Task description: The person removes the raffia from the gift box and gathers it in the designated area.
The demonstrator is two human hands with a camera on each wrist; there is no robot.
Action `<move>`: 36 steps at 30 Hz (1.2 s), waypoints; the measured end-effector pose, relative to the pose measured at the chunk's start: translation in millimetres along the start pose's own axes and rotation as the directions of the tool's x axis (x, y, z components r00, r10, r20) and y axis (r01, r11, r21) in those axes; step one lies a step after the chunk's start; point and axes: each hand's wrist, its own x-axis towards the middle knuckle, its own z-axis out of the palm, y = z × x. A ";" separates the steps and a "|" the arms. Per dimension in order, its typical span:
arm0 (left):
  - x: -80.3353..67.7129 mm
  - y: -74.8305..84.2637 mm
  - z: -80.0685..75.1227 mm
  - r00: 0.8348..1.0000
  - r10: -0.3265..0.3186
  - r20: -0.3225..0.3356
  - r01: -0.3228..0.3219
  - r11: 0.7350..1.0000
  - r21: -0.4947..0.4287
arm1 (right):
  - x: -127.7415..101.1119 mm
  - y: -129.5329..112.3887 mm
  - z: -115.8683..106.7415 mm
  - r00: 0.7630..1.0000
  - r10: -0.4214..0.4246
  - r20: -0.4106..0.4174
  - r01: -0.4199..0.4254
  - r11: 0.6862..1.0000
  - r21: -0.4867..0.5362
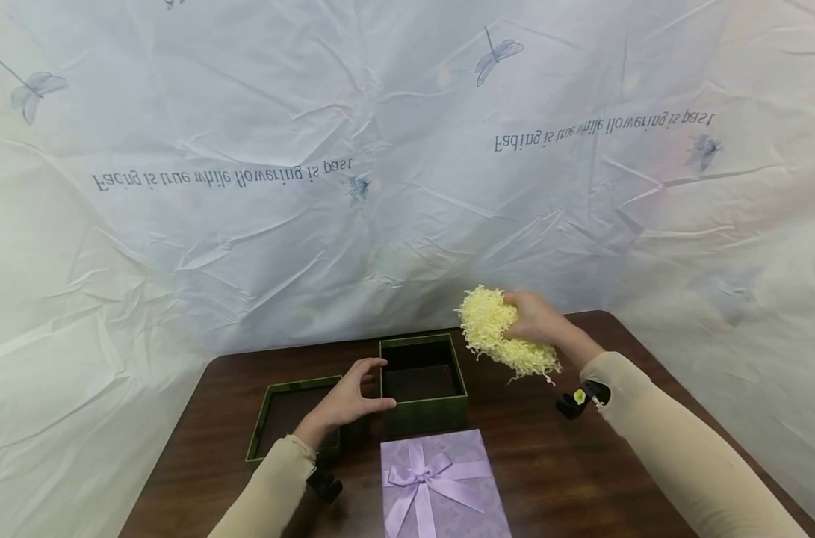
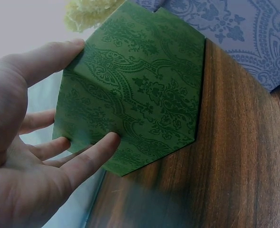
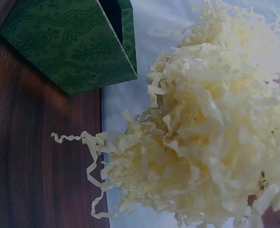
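A bundle of pale yellow shredded paper (image 1: 488,317) hangs over the table in my right hand (image 1: 538,317), which grips it from the right side. Loose curly strands dangle below, and in the right wrist view the paper (image 3: 211,123) hides most of the fingers. To its left stands a dark green patterned box (image 1: 427,415), uncovered, with its dark inside showing. My left hand (image 1: 349,392) is at the box's left side with fingers spread; in the left wrist view its thumb and fingertips lie against the green wall (image 2: 144,85).
A shallow green-edged lid (image 1: 262,418) lies inside up at the left, partly behind the left hand. In front of the green box is a lilac gift box (image 1: 441,478) with a ribbon bow. A wrinkled printed white curtain (image 1: 407,246) hangs behind the brown wooden table (image 1: 582,463).
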 end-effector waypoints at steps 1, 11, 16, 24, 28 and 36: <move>0.4 -0.4 0.0 1.000 0.001 0.002 -0.001 1.000 0.000 | -0.9 0.8 -0.3 1.000 -0.002 -0.001 0.002 1.000 0.004; -9.0 27.1 -2.3 1.000 0.002 0.020 -0.001 1.000 -0.026 | -6.8 9.2 -1.6 1.000 0.016 0.000 -0.016 0.999 0.030; -14.4 42.0 -7.3 0.999 0.004 0.037 -0.003 1.000 -0.028 | -8.4 15.0 -0.7 0.999 0.042 0.017 -0.043 0.998 0.044; -13.8 43.4 -7.3 1.000 0.010 0.024 -0.009 0.999 -0.038 | -11.2 21.7 1.7 1.000 0.029 -0.012 -0.029 1.000 0.001; -14.8 43.2 -7.9 1.000 0.002 0.027 -0.001 0.999 -0.034 | -11.9 25.7 5.1 0.999 0.032 -0.018 -0.031 0.999 0.009; -16.9 41.6 -8.8 1.000 -0.005 0.027 0.006 1.000 -0.023 | -13.9 34.2 12.3 0.997 0.073 0.008 -0.073 0.995 0.066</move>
